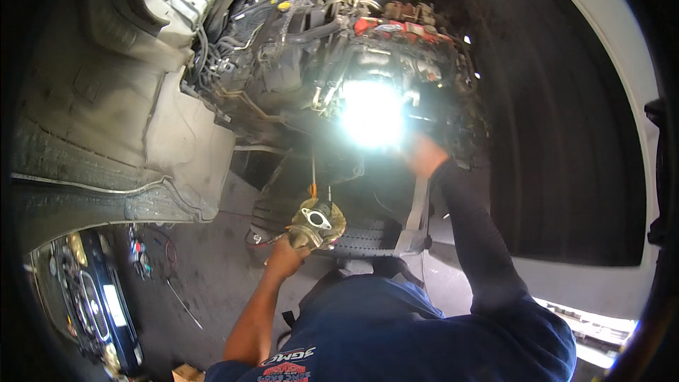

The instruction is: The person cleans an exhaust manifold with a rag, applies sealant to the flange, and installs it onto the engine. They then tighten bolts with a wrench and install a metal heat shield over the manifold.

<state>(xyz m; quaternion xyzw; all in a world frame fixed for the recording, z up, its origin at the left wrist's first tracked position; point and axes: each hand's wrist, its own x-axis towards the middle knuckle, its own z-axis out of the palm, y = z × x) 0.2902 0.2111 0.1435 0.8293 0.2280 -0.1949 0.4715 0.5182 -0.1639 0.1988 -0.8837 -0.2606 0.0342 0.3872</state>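
My left hand (286, 257) is low in the middle, closed round the near end of a dull tan metal part (304, 235). Beside its fingers shows a pale oval flange (315, 218) with a dark hole in its middle. A round tan piece (338, 223) lies behind the flange; whether it belongs to the same part I cannot tell. My right hand (426, 156) reaches forward to the engine (396, 53), right beside a very bright light (373, 114). Glare and blur hide its fingers and anything they hold.
A tyre (364, 235) lies below the engine bay. Pale body panels (187, 134) curve in at the left; a large dark panel with a white rim (566, 120) stands at the right. Tools (140, 255) and a car front part (99, 304) are on the floor at left.
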